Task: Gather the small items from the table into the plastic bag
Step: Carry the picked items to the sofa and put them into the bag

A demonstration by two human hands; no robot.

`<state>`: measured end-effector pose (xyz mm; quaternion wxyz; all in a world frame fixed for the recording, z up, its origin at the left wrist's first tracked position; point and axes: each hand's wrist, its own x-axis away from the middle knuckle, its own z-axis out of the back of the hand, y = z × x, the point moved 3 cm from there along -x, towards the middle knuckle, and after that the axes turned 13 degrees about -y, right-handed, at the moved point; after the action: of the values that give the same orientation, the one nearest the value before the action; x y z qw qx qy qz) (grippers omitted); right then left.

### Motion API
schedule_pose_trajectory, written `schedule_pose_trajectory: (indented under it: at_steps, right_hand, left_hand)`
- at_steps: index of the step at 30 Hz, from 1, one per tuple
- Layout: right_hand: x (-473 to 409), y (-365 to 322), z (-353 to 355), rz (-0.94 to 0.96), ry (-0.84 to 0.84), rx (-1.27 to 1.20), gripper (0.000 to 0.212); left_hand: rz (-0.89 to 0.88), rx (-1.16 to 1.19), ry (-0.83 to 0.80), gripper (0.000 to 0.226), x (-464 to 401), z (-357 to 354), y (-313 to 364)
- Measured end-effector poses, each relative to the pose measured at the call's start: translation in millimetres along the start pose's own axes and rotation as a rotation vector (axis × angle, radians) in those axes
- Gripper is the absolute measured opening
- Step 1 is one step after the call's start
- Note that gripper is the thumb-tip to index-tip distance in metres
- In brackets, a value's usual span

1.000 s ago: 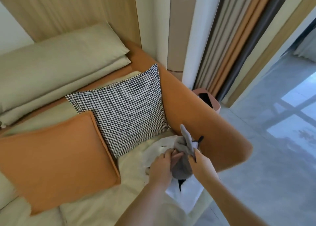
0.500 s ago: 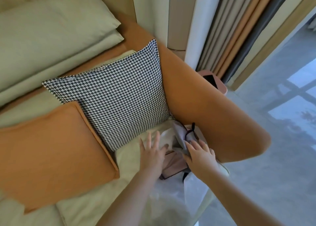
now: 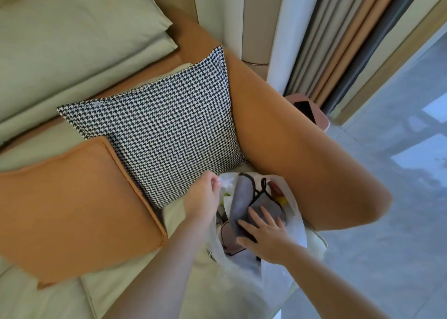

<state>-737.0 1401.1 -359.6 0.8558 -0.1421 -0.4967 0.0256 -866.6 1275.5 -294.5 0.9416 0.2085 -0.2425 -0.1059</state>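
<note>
While the bag [image 3: 296, 224] stands open on the sofa seat [image 3: 135, 277], between the checked cushion [image 3: 169, 125] and the orange armrest [image 3: 302, 164], both hands work at its mouth. The left hand [image 3: 205, 197] is at the left edge of the bag, and its fingers pinch the thin plastic rim there and hold it up. The right hand [image 3: 263, 231] is inside the opening, with the fingers straight and spread, and it presses flat on a grey cloth [image 3: 242, 197] with black trim. The cloth lies in the bag, directly under the fingertips and reaching away from them toward the far side. Beside the cloth, at the far right in the bag, something red and yellow [image 3: 278, 194] shows; what it is I cannot tell. A pink pouch [image 3: 228, 237] lies under the cloth, near the right thumb. An orange cushion [image 3: 72, 210] rests left of the checked one.
</note>
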Motion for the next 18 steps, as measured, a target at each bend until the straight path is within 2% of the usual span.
schedule_pose_trajectory:
  at_steps: [4,7,9,11,13,15,18]
  right_hand:
    - [-10.9,-6.3,-3.3,0.07,-0.079,0.213,0.046]
    - [-10.4,-3.5,-0.9,0.021,-0.126,0.116,0.046]
    - [-4.5,1.0,6.4,-0.008,-0.016,-0.089,0.045]
    - [4.6,10.0,13.5,-0.027,0.183,-0.271,0.041]
    - [15.5,23.5,17.1,-0.085,0.344,-0.271,0.04]
    - [23.7,41.8,15.9,-0.18,0.385,-0.237,0.043]
    - [26.9,62.9,8.7,-0.284,0.292,-0.295,0.051]
  left_hand:
    - [-0.005,0.045,0.052,0.018,4.0,4.9,2.9]
    - [-0.032,-0.008,0.051,0.017,5.6,7.8,8.0]
    - [-0.043,-0.054,0.046,0.016,5.4,8.1,13.4]
    - [-0.075,-0.091,0.026,0.024,5.0,5.1,22.0]
    - [-0.154,-0.184,-0.001,0.036,1.0,-4.1,32.8]
    - [-0.234,-0.358,-0.065,0.043,-3.8,-16.9,47.5]
    - [-0.3,-0.576,-0.192,0.05,-12.6,-40.3,66.2]
